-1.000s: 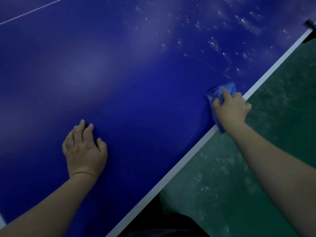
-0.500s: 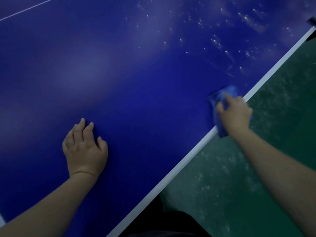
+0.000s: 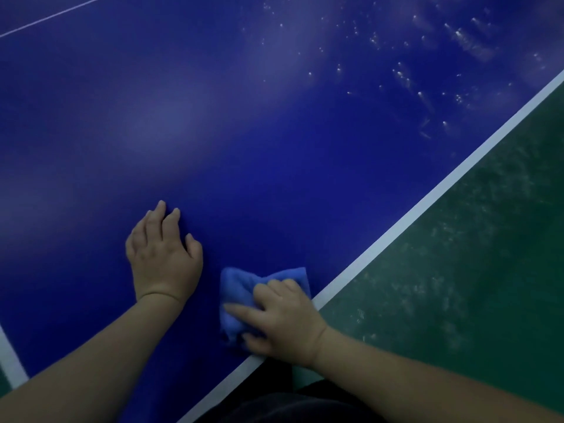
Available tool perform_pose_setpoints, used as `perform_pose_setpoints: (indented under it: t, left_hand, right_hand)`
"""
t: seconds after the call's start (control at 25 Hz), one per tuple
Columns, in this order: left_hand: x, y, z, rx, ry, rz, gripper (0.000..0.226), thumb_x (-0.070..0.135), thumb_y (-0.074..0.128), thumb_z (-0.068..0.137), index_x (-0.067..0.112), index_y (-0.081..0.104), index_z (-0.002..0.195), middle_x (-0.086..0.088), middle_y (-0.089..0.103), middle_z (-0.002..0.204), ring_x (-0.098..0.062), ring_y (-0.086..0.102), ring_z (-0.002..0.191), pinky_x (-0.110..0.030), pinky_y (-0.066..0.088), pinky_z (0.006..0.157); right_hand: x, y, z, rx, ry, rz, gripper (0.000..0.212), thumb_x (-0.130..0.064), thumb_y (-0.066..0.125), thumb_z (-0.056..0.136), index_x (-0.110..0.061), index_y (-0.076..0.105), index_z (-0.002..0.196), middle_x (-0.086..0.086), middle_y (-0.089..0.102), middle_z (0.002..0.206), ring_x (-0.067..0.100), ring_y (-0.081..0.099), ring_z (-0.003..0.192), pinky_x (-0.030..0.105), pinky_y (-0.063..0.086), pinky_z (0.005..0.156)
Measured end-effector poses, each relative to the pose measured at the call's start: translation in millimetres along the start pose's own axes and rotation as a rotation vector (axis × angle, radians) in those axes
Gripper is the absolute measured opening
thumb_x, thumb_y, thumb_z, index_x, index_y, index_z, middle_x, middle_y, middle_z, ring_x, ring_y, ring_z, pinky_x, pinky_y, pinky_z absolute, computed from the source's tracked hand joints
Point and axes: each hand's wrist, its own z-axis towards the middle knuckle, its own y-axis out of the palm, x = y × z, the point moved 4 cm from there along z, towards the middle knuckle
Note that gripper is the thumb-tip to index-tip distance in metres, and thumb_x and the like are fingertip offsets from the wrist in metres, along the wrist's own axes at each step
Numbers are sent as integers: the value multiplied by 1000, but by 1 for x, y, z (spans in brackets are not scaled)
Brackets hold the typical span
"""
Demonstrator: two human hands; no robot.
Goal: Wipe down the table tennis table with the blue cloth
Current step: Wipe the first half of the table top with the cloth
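Dark blue flat-topped table tennis table [image 3: 244,117] takes up most of the scene. Its surface is matt, with pale patches of sheen. A broad white edge stripe [image 3: 427,203] runs diagonally along its right side. A second white stripe [image 3: 9,358] shows at the lower-left corner, and a thin white line [image 3: 55,15] crosses the far top-left.

Right of the edge stripe is a dull green floor [image 3: 473,254], mottled with pale scuffs.

A dark garment [image 3: 274,404] sits at the bottom, below the table's edge and between the two bare forearms. It is too dim to make out further.

Left hand [image 3: 163,254] lies palm down on the bare table top, fingers straight and close together, thumb out to the side. It holds nothing. Its forearm comes in from the lower left and covers part of the table near that corner.

Right hand [image 3: 283,319] is just beside the left, its heel close to the edge stripe. Its fingers bend over a bunched, soft blue cloth [image 3: 241,288], with the thumb laid across it toward the left, pressing it onto the table. The hand hides the cloth's near-right part; the upper and left folds stick out. The blue cloth lies on the table top between the left hand and the edge stripe, apart from the left hand.

Small white specks and streaks [image 3: 403,74] are scattered over the table's far right, well apart from both hands.
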Motion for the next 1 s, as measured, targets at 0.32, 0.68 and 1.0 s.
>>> perform_pose_setpoints:
  t: [0.32, 0.68, 1.0]
  left_hand:
    - [1, 2, 0, 10, 14, 17, 53, 36, 35, 88, 13, 43, 135, -8, 34, 151, -30, 28, 139, -55, 21, 114]
    - [0, 2, 1, 18, 21, -14, 48, 28, 47, 89, 12, 46, 134, -10, 37, 151, -32, 30, 139, -55, 22, 113]
    - [1, 2, 1, 11, 24, -14, 47, 28, 47, 91, 13, 45, 135, -8, 35, 151, -31, 29, 139, -54, 21, 115]
  right_hand:
    - [211, -94, 5, 366, 848, -211, 40, -36, 55, 88, -30, 64, 126, 12, 49, 88, 36, 53, 83, 43, 43, 75]
    - [-27, 13, -5, -11, -6, -3, 44, -45, 60, 74, -30, 69, 115, 1, 50, 80, 20, 46, 69, 32, 25, 63]
    - [215, -98, -28, 325, 731, -260, 43, -38, 55, 86, -28, 65, 127, 17, 53, 88, 38, 56, 83, 44, 45, 75]
